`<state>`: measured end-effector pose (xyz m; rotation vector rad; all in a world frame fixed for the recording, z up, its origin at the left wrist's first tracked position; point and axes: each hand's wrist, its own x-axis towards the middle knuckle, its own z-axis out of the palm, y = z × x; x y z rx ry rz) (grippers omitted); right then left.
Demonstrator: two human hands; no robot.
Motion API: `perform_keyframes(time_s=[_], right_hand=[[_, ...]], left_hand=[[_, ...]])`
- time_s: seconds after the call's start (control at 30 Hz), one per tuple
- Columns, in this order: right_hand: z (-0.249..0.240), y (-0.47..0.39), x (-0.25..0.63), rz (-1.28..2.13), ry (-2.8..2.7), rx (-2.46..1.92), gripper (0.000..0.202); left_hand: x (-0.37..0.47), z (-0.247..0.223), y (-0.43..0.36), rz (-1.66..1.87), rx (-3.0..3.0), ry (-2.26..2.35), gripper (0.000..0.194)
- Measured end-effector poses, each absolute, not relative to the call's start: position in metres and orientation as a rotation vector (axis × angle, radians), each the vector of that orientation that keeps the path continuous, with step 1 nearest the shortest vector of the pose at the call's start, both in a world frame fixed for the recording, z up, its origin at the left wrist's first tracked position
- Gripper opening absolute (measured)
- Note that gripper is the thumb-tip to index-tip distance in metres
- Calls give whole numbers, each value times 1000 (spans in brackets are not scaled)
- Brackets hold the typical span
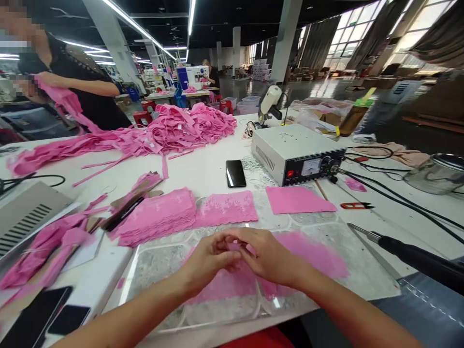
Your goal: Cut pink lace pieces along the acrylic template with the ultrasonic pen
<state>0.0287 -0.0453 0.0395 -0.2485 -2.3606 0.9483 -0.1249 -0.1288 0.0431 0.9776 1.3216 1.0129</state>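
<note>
My left hand and my right hand meet over a clear-topped work mat near the table's front edge. Fingers of both are curled and pressed together around a thin sheer pink fabric piece, which hangs below them. To the right of my right hand lies another sheer pink piece. Just beyond the hands are a stack of pink lace pieces, a smaller lace pile and a plain pink piece.
A black phone lies beyond the lace, beside a metal control box. At right are red-handled snips and a black-handled tool with cables. A pink fabric heap lies at the back; a person stands back left.
</note>
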Motion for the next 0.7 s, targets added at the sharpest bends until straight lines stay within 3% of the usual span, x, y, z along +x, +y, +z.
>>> perform_keyframes(time_s=[0.13, 0.33, 0.5, 0.7], right_hand=[[34, -53, 32, 1084, -2394, -340, 36], [4, -62, 75, 947, -2496, -553, 14], [-7, -60, 82, 783, -2484, -591, 15], [1, -45, 50, 716, -2568, -757, 17]], left_hand=[[-159, 35, -167, 1053, 850, 1480, 34], [-179, 21, -213, 1100, 815, 1707, 23], [-182, 11, -227, 1052, 1373, 2012, 22], [-176, 8, -224, 1031, 1650, 2025, 22]])
